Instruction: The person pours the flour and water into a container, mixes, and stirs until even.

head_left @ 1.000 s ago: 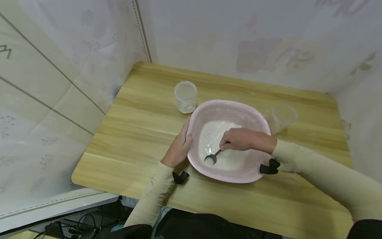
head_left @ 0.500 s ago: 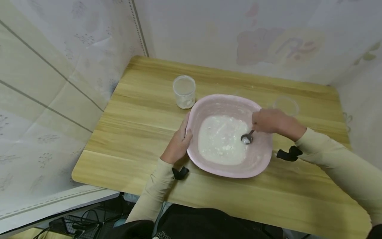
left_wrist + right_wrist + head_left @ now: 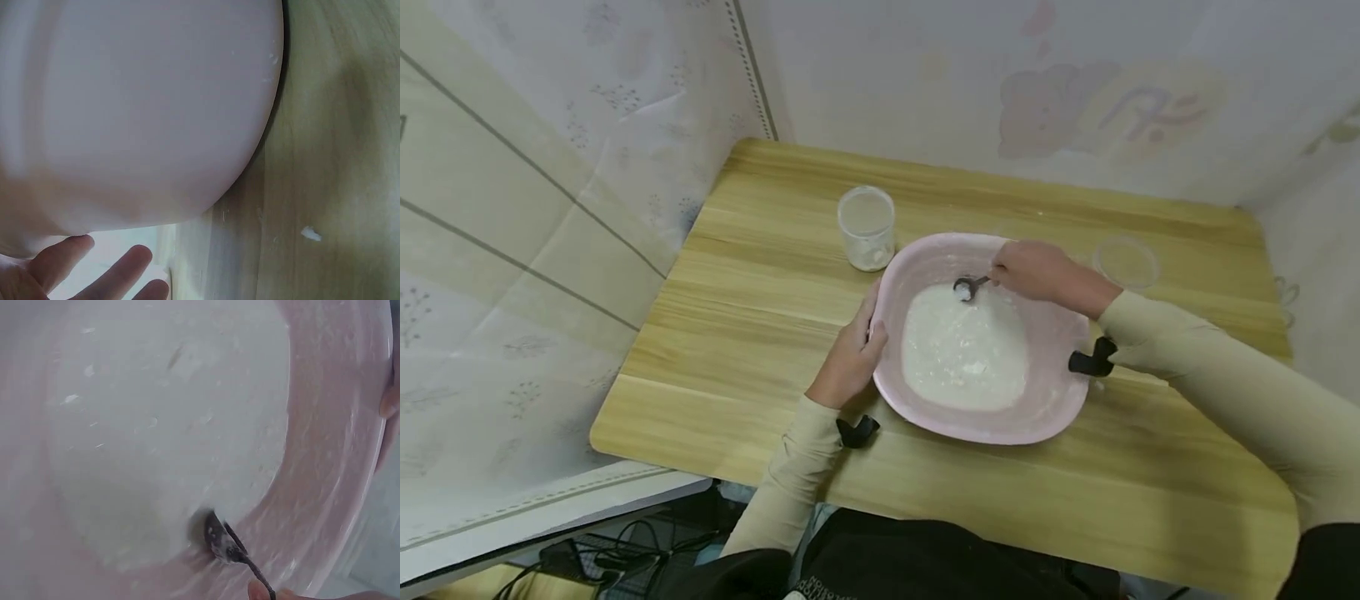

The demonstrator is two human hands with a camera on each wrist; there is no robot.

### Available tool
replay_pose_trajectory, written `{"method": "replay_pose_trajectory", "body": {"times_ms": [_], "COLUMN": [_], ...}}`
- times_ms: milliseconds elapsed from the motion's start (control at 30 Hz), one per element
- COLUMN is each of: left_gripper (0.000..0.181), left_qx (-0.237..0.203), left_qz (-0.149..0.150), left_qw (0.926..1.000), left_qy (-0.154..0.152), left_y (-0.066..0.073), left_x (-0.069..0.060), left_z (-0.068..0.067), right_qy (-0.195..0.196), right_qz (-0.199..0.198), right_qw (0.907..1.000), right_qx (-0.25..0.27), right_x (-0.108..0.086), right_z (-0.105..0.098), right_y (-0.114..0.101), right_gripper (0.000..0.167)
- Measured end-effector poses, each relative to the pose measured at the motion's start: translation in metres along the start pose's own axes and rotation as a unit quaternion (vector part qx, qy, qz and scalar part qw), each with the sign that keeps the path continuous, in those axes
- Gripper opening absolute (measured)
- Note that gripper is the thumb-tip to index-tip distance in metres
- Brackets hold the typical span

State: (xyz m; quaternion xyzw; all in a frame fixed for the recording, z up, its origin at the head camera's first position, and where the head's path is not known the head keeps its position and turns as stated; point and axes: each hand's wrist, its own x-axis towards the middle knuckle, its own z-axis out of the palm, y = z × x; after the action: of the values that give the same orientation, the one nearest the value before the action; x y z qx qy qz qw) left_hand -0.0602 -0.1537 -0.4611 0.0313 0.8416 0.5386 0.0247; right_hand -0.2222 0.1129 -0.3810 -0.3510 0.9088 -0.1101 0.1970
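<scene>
A pink plastic basin [image 3: 925,423] with white, lumpy liquid [image 3: 966,358] in it stands on the table. My left hand [image 3: 848,357] holds the basin's left rim, thumb near the top and fingers along the outer wall. In the left wrist view, fingers [image 3: 115,272] touch or lie close beside that wall. My right hand [image 3: 1037,271] grips the handle of a metal spoon [image 3: 967,288] over the far side of the basin. White residue clings to the spoon bowl [image 3: 219,540], at the edge of the liquid in the right wrist view.
A clear plastic cup [image 3: 867,229] with white remains stands behind the basin's left end. Another clear container [image 3: 1126,262] is at the right, partly hidden by my right arm. White specks [image 3: 310,234] lie on the wooden table [image 3: 700,358]. Patterned walls border its back and sides.
My right hand moved the spoon from the basin's near left to its right side, then to the far side. The left hand stays on the rim.
</scene>
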Motion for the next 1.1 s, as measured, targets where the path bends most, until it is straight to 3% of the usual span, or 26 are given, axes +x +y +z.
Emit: {"method": "replay_pose_trajectory", "body": {"times_ms": [133, 233, 400, 533, 633, 767, 933, 1100], "left_gripper": [0.066, 0.066, 0.066, 0.067, 0.067, 0.067, 0.067, 0.066], "left_qx": [0.004, 0.008, 0.013, 0.016, 0.017, 0.019, 0.018, 0.017], "left_qz": [0.003, 0.0, -0.004, -0.003, -0.003, -0.009, -0.015, -0.01], "left_qw": [0.9999, 0.9999, 0.9999, 0.9998, 0.9998, 0.9997, 0.9996, 0.9997], "left_qy": [0.009, 0.008, 0.007, 0.009, 0.008, 0.008, 0.013, 0.014], "left_y": [0.0, 0.0, 0.0, 0.001, 0.001, 0.0, 0.0, 0.001], "left_x": [0.001, 0.001, 0.002, 0.003, 0.003, 0.002, 0.0, 0.0], "left_z": [0.002, 0.004, 0.003, 0.0, -0.002, -0.005, -0.006, -0.004], "right_qy": [-0.001, -0.035, -0.125, -0.173, -0.159, -0.102, -0.058, -0.036], "right_qz": [-0.067, -0.095, -0.07, -0.041, -0.016, 0.013, 0.033, 0.023], "right_qw": [0.9971, 0.9945, 0.9896, 0.9836, 0.9862, 0.9939, 0.9978, 0.999], "right_qx": [-0.036, -0.027, -0.014, -0.03, -0.042, -0.04, -0.007, 0.011], "right_x": [0.016, 0.015, -0.007, -0.029, -0.041, -0.044, -0.026, -0.006], "right_z": [0.009, 0.016, 0.027, 0.025, 0.014, 0.002, 0.0, 0.002], "right_y": [-0.024, -0.038, -0.055, -0.053, -0.037, -0.01, 0.009, 0.006], "right_gripper": [0.031, 0.028, 0.024, 0.019, 0.016, 0.022, 0.032, 0.034]}}
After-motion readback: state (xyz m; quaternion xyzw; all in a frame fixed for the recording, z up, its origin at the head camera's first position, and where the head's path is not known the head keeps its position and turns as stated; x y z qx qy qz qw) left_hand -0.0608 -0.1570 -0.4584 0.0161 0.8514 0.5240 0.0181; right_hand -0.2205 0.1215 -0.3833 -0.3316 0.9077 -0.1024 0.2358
